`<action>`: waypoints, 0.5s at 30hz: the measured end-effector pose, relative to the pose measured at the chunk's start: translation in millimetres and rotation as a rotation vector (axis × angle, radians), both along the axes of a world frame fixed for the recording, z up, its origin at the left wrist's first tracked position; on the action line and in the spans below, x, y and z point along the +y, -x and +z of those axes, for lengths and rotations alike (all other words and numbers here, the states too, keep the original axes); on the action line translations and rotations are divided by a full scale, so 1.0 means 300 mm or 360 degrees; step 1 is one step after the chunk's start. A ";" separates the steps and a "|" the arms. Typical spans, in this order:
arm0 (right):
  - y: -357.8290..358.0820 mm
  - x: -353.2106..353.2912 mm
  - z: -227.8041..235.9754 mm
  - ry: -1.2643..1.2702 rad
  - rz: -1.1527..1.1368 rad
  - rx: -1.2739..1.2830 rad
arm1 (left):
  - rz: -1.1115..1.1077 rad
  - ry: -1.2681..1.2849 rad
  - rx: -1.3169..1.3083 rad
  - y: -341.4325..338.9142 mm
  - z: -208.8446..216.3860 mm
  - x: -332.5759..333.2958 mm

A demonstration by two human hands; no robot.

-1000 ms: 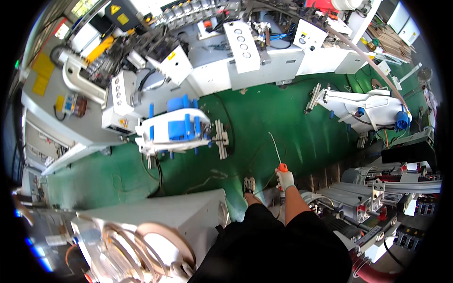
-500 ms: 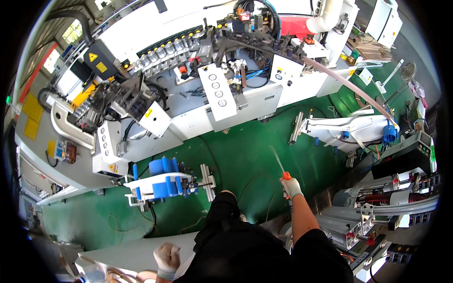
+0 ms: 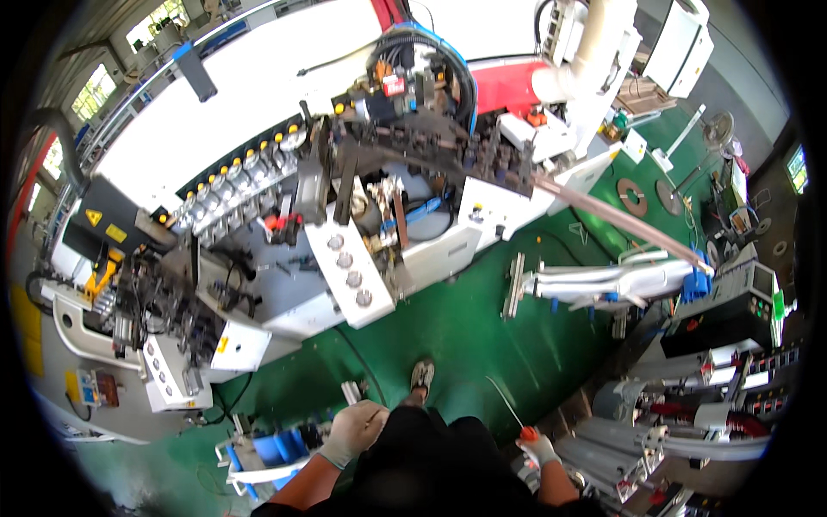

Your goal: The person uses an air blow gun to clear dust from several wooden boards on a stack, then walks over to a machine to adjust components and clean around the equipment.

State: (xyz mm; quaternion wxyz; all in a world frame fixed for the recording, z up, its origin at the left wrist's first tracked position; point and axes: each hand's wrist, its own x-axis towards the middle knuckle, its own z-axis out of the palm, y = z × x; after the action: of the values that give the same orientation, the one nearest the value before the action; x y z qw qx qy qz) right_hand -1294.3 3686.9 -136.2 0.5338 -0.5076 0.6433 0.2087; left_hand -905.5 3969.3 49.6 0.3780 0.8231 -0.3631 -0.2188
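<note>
My right hand, in a pale glove, is closed around an orange-handled tool. A long, thin, straight rod sticks out of it, away from me over the green floor; the tool's exact kind is not clear. My left hand, in a pale glove too, is in front of my left thigh with its fingers curled in. Nothing shows sticking out of that hand. Below it is a white stand with blue rollers. Both hands are off the machine.
A long machine with dial panels runs across in front. To the right, a brown strip slopes down to a white support. Metal rails lie close on my right. A dark cable crosses the floor.
I have stepped closer to the machine, and one shoe now shows. My left hand has swung forward and up. My right hand, still holding the orange-handled tool, sits lower and closer to my body.
</note>
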 end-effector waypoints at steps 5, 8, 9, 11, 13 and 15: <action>0.056 -0.084 0.064 0.0117 -0.0761 -0.0320 | -0.1042 -0.0275 -0.0258 -0.316 -0.043 -0.476; 0.065 -0.114 0.068 0.0253 -0.0649 -0.0505 | -0.1188 -0.0250 -0.0359 -0.391 -0.070 -0.761; 0.011 -0.114 0.119 0.0239 -0.0641 -0.0487 | -0.1171 -0.0207 -0.0397 -0.397 -0.077 -0.841; -0.015 -0.117 0.136 0.0188 -0.0619 -0.0378 | -0.1176 -0.0090 -0.0444 -0.370 -0.072 -1.021; -0.095 -0.159 0.197 0.0226 -0.0532 -0.0220 | -0.1300 -0.0143 -0.0433 -0.288 -0.091 -1.183; -0.097 -0.233 0.187 0.0166 -0.0438 -0.0167 | -0.1490 -0.0186 -0.0413 -0.172 -0.126 -1.330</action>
State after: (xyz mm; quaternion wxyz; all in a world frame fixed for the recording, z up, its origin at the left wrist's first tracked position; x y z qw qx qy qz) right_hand -1265.1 3617.1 -80.0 0.5631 -0.4517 0.6881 0.0731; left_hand -853.9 3570.2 11.8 0.1439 0.6118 -0.7253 -0.2810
